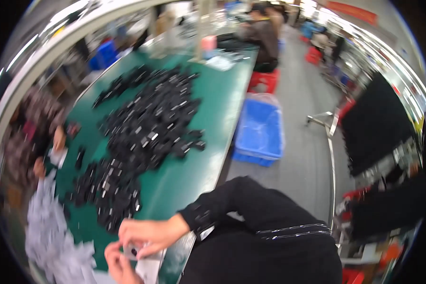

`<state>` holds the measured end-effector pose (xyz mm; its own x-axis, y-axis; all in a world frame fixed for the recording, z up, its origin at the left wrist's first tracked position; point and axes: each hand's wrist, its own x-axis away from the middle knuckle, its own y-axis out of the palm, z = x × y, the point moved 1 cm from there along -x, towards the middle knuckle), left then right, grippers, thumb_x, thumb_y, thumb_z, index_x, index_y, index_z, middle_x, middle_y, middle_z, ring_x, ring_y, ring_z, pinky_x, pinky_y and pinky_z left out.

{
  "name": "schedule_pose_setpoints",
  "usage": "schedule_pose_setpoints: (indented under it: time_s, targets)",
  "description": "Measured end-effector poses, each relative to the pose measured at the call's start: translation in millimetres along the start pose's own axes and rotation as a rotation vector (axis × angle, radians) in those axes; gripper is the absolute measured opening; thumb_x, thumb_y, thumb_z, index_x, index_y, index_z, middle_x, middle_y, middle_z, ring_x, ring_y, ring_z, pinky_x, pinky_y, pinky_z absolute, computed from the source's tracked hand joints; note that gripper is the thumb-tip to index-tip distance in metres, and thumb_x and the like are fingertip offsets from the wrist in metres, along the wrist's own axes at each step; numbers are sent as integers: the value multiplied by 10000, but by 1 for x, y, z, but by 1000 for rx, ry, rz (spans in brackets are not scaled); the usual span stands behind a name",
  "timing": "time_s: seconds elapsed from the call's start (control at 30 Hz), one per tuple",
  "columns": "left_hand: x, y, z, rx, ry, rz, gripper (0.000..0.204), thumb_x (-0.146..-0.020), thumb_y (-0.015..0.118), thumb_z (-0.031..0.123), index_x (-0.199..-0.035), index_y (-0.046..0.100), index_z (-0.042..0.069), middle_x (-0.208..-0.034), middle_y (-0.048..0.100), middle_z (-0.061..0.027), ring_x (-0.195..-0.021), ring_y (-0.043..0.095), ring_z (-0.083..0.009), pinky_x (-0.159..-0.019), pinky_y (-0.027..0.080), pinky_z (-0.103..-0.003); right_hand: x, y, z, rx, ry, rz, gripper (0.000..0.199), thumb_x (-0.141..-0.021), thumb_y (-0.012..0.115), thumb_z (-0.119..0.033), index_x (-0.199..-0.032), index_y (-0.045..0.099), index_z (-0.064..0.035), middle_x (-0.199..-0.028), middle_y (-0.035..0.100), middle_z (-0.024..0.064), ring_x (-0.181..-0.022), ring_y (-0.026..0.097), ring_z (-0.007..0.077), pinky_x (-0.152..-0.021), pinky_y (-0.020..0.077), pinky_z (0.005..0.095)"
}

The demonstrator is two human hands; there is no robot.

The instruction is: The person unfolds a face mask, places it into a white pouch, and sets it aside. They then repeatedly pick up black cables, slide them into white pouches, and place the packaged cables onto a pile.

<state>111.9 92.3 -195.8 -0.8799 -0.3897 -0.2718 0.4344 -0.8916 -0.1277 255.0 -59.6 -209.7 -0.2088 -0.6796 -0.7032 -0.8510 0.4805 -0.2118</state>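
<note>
Close together over the near edge of the green table (175,187), my right hand (151,234) and my left hand (118,266) pinch a small pale piece with a dark round spot (133,252). Its kind is too blurred to make out. Beneath my hands lies a white sheet or flat bag (149,269), partly covered by them. Just beyond my right hand a large heap of small black parts (146,123) spreads across the tabletop, some showing light, shiny faces. To the left of my hands is a pile of thin whitish pieces, perhaps bags (52,232).
Across the table at left, a co-worker's hand (59,138) is by a white piece. Along the right table edge, a blue plastic bin (260,130) stands on the floor, with a red stool (264,81) and seated person beyond. Black sheets (378,125) hang on a rack at right.
</note>
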Motion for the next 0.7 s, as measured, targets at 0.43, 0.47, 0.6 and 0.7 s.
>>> schedule_pose_setpoints:
  time_s: [0.43, 0.47, 0.6, 0.7]
  targets:
    - [-36, -107, -21, -616, 65, 556, 412, -991, 586, 224, -1267, 574, -80, -1252, 620, -225, -1108, 607, -329, -944, 474, -420, -2, -66, 92, 1023, 278, 0, 308, -813, 701, -197, -1049, 604, -24, -949, 523, 220, -783, 595, 355, -648, 515, 450]
    - [-24, -92, -17, -595, 109, 541, 408, -984, 601, 210, -1269, 575, -80, -1252, 620, -224, -1107, 609, -325, -936, 478, -415, -1, -64, 91, 976, 346, -56, 312, -795, 706, -196, -1028, 596, -20, -936, 522, 230, -782, 592, 359, -652, 515, 447]
    - [14, -44, -6, -673, -73, 52, 283, -948, 644, 115, -1174, 629, -54, -1175, 635, -173, -1026, 621, -263, -926, 486, -355, -5, -50, 102, 903, 424, -38, 307, -729, 694, -157, -961, 568, 2, -893, 551, 255, -793, 611, 381, -663, 522, 481]
    - [14, -9, -17, -581, -33, -17, 93, -896, 612, 35, -974, 617, -16, -1054, 611, -125, -968, 586, -225, -849, 477, -330, -6, -81, 79, 910, 473, -6, 293, -687, 652, -126, -903, 550, 43, -887, 582, 225, -813, 607, 421, -739, 529, 484]
